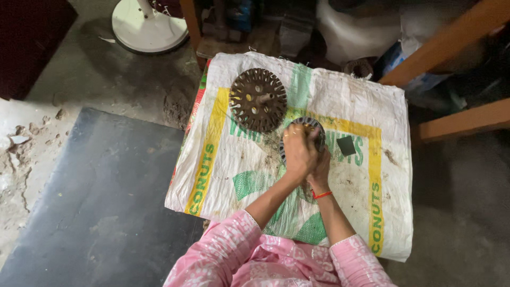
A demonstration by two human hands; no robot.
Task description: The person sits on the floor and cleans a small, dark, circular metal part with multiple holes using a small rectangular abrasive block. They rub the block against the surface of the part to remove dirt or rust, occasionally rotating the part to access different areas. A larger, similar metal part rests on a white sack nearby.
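Note:
My left hand is closed over the top of a round slotted metal ring that lies on a white woven sack. My right hand, with a red thread at the wrist, sits under and beside the left one, gripping the ring's near side; most of the ring is hidden by both hands. A rusty brown slotted metal disc with a centre hub lies on the sack just up and left of my hands. A small dark square piece rests to the right of them.
The sack covers a low surface. A dark mat lies on the concrete floor to the left. A white round fan base stands at the top left. Orange wooden bars and clutter are at the top right.

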